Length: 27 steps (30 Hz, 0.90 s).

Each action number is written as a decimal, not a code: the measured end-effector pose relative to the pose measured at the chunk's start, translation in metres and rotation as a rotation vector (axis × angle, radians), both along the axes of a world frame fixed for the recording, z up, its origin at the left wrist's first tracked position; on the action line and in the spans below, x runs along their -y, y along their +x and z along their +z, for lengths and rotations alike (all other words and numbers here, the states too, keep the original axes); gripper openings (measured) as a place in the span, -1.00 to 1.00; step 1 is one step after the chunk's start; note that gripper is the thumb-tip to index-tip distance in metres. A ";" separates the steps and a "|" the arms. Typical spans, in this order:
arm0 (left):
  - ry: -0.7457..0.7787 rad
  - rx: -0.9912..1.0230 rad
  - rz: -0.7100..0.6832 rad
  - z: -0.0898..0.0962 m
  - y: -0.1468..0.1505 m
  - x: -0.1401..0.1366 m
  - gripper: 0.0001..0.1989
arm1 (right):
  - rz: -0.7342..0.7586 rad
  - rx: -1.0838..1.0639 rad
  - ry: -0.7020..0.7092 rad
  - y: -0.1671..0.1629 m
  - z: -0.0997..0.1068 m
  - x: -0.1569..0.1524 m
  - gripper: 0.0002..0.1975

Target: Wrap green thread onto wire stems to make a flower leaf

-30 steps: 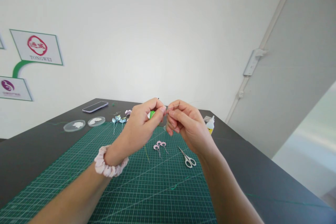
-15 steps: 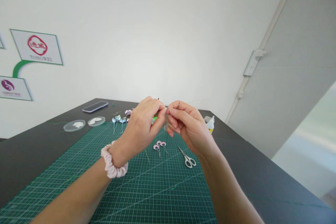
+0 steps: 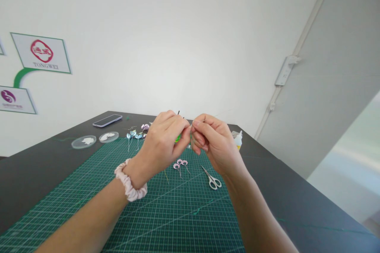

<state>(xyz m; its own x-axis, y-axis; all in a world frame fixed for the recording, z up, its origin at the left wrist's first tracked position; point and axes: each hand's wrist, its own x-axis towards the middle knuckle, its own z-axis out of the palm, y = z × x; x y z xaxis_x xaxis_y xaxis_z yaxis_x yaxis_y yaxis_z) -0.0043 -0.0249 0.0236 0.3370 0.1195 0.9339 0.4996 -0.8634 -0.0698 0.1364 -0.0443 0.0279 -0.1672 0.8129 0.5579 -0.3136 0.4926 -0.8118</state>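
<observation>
**Two hands pinch a thin wire above the cutting mat**

Both hands are raised over the green cutting mat (image 3: 166, 209), fingertips meeting in the middle. The left hand (image 3: 164, 144) is closed, thumb and forefinger pressed together around a small bright green piece (image 3: 178, 138) that peeks out between the fingers; a thin dark tip sticks up just above its knuckles. A pale pink scrunchie (image 3: 130, 184) sits on that wrist. The right hand (image 3: 212, 142) is closed too, its thumb and forefinger pinching a fine wire (image 3: 198, 121) that runs from the point where the two hands touch out over its forefinger. How much of the wire is hidden inside the fingers cannot be told.

Below the hands, on the mat, lie small pink wired petals (image 3: 180, 164), and just beside them, under the right hand, a pair of white-handled scissors (image 3: 213, 178). Beyond the right hand stands a small glue bottle (image 3: 237, 139). Beyond the left hand lie pale blue wired leaves (image 3: 133, 136), two clear round dishes (image 3: 96, 139), and farther off a phone (image 3: 107, 120) on the dark table (image 3: 32, 170).
</observation>
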 end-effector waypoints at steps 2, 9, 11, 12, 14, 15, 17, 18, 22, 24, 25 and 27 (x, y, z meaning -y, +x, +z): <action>-0.251 0.076 -0.126 0.003 -0.001 0.003 -0.79 | -0.034 0.027 0.026 0.001 0.000 0.000 -0.77; -1.007 0.157 -0.640 0.009 -0.003 0.003 -0.58 | -0.122 0.162 0.176 0.003 -0.002 0.001 -0.77; -1.115 0.174 -0.710 0.009 -0.003 0.003 -0.59 | -0.119 0.199 0.224 0.003 -0.002 0.002 -0.76; -1.153 0.184 -0.732 0.009 -0.004 0.003 -0.60 | -0.121 0.215 0.245 0.003 -0.003 0.002 -0.76; -1.207 0.190 -0.758 0.009 -0.005 0.002 -0.61 | -0.134 0.243 0.279 0.003 -0.004 0.003 -0.76; -1.226 0.185 -0.768 0.009 -0.006 0.002 -0.61 | -0.141 0.254 0.289 0.003 -0.005 0.002 -0.76; -1.245 0.176 -0.780 0.009 -0.008 0.002 -0.61 | -0.149 0.264 0.297 0.003 -0.005 0.002 -0.76; -1.244 0.173 -0.781 0.009 -0.008 0.002 -0.61 | -0.150 0.263 0.298 0.003 -0.005 0.002 -0.76; -1.199 0.154 -0.754 0.010 -0.008 0.002 -0.60 | -0.146 0.242 0.278 0.003 -0.004 0.001 -0.77; -1.171 0.154 -0.743 0.010 -0.006 0.003 -0.59 | -0.135 0.230 0.256 0.003 -0.003 0.002 -0.78; -1.161 0.154 -0.743 0.010 -0.006 0.003 -0.59 | -0.126 0.224 0.243 0.003 -0.003 0.002 -0.78; -1.151 0.154 -0.753 0.010 -0.005 0.003 -0.60 | -0.099 0.213 0.211 0.005 -0.003 0.002 -0.79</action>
<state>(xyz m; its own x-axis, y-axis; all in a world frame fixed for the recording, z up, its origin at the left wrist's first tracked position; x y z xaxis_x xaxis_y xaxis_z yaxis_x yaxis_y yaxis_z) -0.0091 -0.0283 0.0337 0.5672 0.6779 0.4678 -0.1701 -0.4593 0.8719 0.1410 -0.0463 0.0249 -0.2239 0.7012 0.6769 -0.0893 0.6768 -0.7307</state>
